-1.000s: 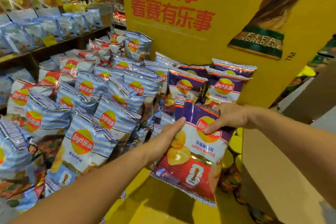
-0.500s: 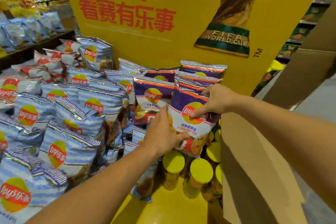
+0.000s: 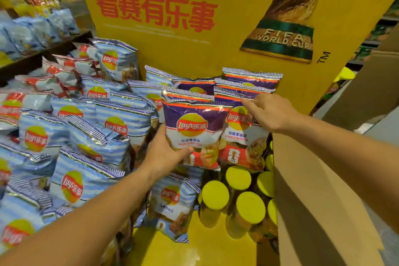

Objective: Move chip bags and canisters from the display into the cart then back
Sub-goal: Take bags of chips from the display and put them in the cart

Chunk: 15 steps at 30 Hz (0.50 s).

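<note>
I have two purple garlic-butter bags standing side by side at the back of the yellow display, close against its tall printed back panel. My left hand grips the left purple bag low on its left edge, thumb across the front near the bottom and the other fingers behind it where I cannot see them. My right hand sits on the upper part of the right purple bag, fingers reaching left over its top seal; whether they pinch the seal or only press on it I cannot tell.

Both bags stand upright, long axis vertical, the left one overlapping the right one's left edge. More purple bags are stacked just behind them, blue striped bags fill the display's left side, and the yellow-lidded canisters stand just below, towards the front right corner by the cardboard wall.

No cart is in view, so I judge these bags are being set back in place. The left bag is the nearer and better held; seating it calls for a short push straight back and down from my left hand.
</note>
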Available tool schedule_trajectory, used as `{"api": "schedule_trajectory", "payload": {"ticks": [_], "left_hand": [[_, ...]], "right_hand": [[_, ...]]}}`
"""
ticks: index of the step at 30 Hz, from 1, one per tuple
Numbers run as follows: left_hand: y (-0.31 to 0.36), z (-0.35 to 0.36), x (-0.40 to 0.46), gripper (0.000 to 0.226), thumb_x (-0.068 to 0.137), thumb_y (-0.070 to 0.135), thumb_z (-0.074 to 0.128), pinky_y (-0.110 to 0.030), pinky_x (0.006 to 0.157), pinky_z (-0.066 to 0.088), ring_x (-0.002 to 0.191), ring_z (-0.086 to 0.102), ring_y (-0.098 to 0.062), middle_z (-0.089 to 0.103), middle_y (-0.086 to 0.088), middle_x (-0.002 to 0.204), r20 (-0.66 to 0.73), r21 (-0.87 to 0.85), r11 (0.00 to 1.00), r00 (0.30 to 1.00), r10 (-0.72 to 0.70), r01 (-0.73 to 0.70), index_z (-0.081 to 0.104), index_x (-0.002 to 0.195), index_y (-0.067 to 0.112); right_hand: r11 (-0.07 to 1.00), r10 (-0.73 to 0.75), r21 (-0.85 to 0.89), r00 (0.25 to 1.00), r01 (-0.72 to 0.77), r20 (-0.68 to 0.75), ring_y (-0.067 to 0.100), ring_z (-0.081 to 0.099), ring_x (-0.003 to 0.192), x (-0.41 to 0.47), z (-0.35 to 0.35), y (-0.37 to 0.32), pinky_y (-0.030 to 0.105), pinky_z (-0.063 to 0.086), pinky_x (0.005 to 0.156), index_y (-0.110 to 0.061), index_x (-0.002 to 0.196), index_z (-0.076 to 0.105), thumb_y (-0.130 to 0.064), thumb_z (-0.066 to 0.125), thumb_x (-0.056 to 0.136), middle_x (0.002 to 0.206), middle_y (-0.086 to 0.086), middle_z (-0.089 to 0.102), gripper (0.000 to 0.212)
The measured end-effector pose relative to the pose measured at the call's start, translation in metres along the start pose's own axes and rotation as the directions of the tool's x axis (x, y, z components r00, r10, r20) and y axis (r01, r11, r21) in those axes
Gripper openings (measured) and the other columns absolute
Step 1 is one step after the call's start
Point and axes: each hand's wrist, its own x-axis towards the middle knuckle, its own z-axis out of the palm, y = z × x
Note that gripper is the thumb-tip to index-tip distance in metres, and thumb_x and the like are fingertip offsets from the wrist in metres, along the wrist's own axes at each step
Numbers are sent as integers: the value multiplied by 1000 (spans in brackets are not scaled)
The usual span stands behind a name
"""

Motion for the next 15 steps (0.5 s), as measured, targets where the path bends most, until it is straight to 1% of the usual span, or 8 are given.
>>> {"api": "schedule_trajectory", "payload": {"ticks": [1, 4, 6, 8, 10, 12, 13, 15], "left_hand": [[-2, -6, 6, 64, 77, 17, 83, -13, 80, 49, 91, 61, 2, 63, 15, 105, -38, 18, 1000, 999, -19, 20, 44, 127, 27], [-9, -4, 20, 80, 74, 25, 86, -42, 94, 53, 108, 63, -24, 63, -2, 121, -106, 123, 986, 990, -97, 110, 37, 137, 22], [-11, 8, 22, 103, 68, 38, 88, -51, 99, 48, 120, 55, -36, 53, -13, 135, -173, 254, 947, 972, -157, 198, 25, 145, 14], [-8, 21, 18, 113, 69, 40, 87, -51, 104, 41, 127, 43, -44, 35, -23, 144, -256, 363, 890, 948, -189, 275, 16, 148, 1], [-2, 28, 14, 107, 68, 36, 89, -49, 100, 41, 121, 42, -46, 33, -25, 138, -363, 404, 881, 927, -94, 247, 22, 141, -3], [2, 29, 11, 89, 67, 35, 89, -46, 93, 42, 113, 44, -43, 39, -22, 127, -459, 472, 858, 887, 44, 201, 33, 127, 0], [4, 29, 9, 79, 68, 34, 89, -44, 88, 43, 108, 46, -40, 43, -19, 121, -479, 510, 842, 871, 107, 177, 37, 119, 3], [7, 28, 7, 58, 74, 28, 85, -41, 75, 41, 95, 49, -34, 46, -11, 104, -426, 521, 850, 887, 179, 79, 39, 103, 8]], "right_hand": [[997, -29, -77, 999, 27, -19, 26, 59, 99, -2, 1, -1, 46, 45, 90, -19, 71, 66, -56, 36, 100, 91, 1, 62, 56], [960, -101, -265, 994, 87, -41, 24, 47, 123, -12, 2, -7, 50, 29, 111, -30, 88, 67, -55, 61, 87, 119, 1, 55, 26], [931, -135, -348, 990, 110, -49, 25, 40, 132, -17, 6, -9, 53, 18, 118, -30, 102, 68, -55, 67, 83, 134, 4, 49, 32], [904, -179, -407, 981, 131, -81, 28, 32, 140, -20, 9, -9, 56, 13, 119, -28, 115, 67, -57, 69, 81, 147, 7, 41, 44], [889, -210, -437, 970, 137, -123, 30, 28, 143, -21, 11, -8, 58, 10, 120, -28, 118, 67, -57, 71, 80, 151, 9, 38, 49], [893, -225, -431, 959, 131, -175, 30, 29, 143, -23, 12, -8, 58, 11, 119, -26, 116, 68, -56, 73, 79, 151, 10, 39, 48], [893, -240, -430, 949, 134, -202, 31, 31, 142, -25, 12, -8, 58, 14, 119, -25, 114, 68, -53, 74, 79, 150, 11, 41, 46], [879, -289, -450, 928, 159, -237, 30, 38, 135, -31, 13, -9, 52, 27, 114, -21, 112, 68, -47, 73, 82, 142, 10, 47, 40]]}}
